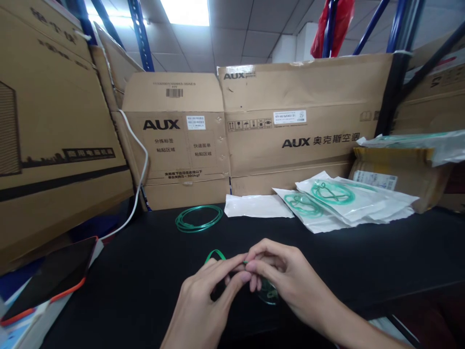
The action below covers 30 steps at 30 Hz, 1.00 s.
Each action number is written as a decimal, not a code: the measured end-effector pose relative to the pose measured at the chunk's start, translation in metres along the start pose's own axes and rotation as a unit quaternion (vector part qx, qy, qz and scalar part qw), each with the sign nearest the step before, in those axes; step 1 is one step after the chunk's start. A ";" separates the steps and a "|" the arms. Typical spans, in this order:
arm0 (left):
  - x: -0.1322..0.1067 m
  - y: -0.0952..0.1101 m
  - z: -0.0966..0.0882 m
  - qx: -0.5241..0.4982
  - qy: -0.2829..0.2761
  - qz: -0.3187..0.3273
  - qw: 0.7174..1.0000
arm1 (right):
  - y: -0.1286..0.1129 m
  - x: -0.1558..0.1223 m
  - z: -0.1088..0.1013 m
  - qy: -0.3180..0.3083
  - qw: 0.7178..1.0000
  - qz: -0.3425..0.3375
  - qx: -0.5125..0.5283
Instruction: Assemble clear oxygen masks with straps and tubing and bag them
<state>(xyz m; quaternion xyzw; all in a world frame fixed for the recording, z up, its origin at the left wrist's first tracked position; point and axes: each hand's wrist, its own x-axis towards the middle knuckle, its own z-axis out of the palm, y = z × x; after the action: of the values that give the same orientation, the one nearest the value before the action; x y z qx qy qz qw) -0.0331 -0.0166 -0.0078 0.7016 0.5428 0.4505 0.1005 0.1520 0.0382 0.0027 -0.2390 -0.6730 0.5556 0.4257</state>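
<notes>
My left hand (207, 300) and my right hand (286, 281) meet low in the middle of the black table (363, 257). Both pinch a small clear plastic mask part with a green elastic strap (215, 254); the strap loops up between my fingers, and a clear piece (269, 293) peeks out under my right fingers. A coil of green tubing (199, 217) lies farther back on the table, apart from my hands.
Sealed white pouches holding green tubing (341, 198) lie fanned at the back right beside a flat empty pouch (256, 205). Large AUX cardboard boxes (290, 126) wall the back and left. A phone in an orange case (51, 276) rests at the left edge.
</notes>
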 end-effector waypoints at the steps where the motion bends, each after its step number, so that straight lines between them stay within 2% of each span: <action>1: 0.000 -0.001 0.000 -0.002 -0.004 -0.001 1.000 | 0.000 0.000 0.000 0.001 1.000 -0.003 0.006; 9: 0.002 0.000 -0.004 0.007 0.002 0.022 1.000 | -0.003 -0.005 -0.004 0.020 0.999 0.028 0.007; 14: 0.002 0.003 -0.003 -0.019 0.007 0.007 1.000 | -0.001 -0.006 0.000 0.019 0.999 0.033 0.028; 16: 0.002 0.001 -0.003 -0.022 -0.002 0.012 1.000 | -0.002 -0.006 -0.001 0.020 1.000 0.019 0.008; 18: 0.002 -0.002 -0.002 -0.019 0.004 0.010 1.000 | -0.005 -0.009 -0.006 0.034 0.997 -0.027 -0.061; 21: 0.000 -0.003 0.000 -0.014 0.024 -0.020 0.999 | -0.011 -0.021 -0.022 0.043 0.965 -0.129 -0.222; 23: -0.001 0.000 0.002 -0.011 0.028 -0.043 0.999 | -0.013 -0.032 -0.035 -0.002 0.936 -0.160 -0.314; 27: -0.004 0.006 0.004 -0.033 0.036 -0.091 0.995 | -0.012 -0.047 -0.050 -0.124 0.880 -0.136 -0.437; 30: -0.004 0.006 0.005 -0.038 0.040 -0.102 0.993 | -0.009 -0.042 -0.049 -0.158 0.862 -0.117 -0.468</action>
<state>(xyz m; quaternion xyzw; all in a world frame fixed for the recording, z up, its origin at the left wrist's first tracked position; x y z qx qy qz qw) -0.0254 -0.0208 -0.0089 0.6198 0.5978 0.4855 0.1507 0.2162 0.0295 -0.0010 -0.2383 -0.9352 0.1518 0.2134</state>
